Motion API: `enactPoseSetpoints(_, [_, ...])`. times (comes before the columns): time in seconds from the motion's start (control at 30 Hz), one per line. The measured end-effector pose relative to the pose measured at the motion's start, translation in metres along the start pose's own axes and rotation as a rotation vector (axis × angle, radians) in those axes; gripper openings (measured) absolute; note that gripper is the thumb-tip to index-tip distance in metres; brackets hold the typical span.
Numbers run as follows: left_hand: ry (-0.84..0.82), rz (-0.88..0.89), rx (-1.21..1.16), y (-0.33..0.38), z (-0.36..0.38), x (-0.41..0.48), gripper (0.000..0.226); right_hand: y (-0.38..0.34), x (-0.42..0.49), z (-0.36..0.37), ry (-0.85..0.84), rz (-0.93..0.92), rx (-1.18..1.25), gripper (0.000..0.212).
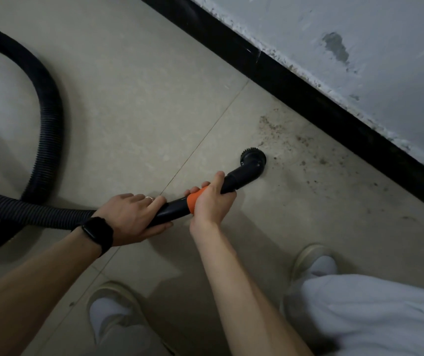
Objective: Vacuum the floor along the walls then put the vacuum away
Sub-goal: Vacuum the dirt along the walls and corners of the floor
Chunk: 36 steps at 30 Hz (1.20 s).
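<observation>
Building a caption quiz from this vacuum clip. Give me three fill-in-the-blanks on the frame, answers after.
1. The right hand grips the wand at its ____ collar.
2. The left hand, further back on the wand, has a black ____ on its wrist.
3. Dark dirt specks lie between the round brush head and the black ____ along the wall.
Missing words: orange; watch; baseboard.
</observation>
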<state>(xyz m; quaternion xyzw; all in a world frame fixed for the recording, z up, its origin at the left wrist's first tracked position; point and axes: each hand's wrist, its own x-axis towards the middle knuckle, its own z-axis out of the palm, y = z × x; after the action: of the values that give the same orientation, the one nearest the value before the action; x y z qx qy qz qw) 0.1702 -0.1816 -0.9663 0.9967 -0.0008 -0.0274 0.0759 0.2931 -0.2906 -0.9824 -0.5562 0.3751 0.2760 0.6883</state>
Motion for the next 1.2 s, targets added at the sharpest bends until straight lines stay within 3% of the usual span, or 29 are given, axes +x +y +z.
enactPoseSetpoints(0.47, [-0.037, -0.094, -0.016, 0.008, 0.002, 0.026, 0.052, -0.025, 0.018, 0.008, -0.071, -0.011, -0.063, 0.020])
enactPoseSetpoints(0.77, [-0.068, -0.161, -0.067, 0.008, 0.016, 0.044, 0.066, -0.044, 0.034, 0.017, -0.083, -0.046, -0.091, 0.025])
enactPoseSetpoints(1.2, [-0.047, -0.193, -0.072, 0.007, 0.021, 0.073, 0.054, -0.065, 0.057, 0.027, -0.103, -0.087, -0.096, 0.023])
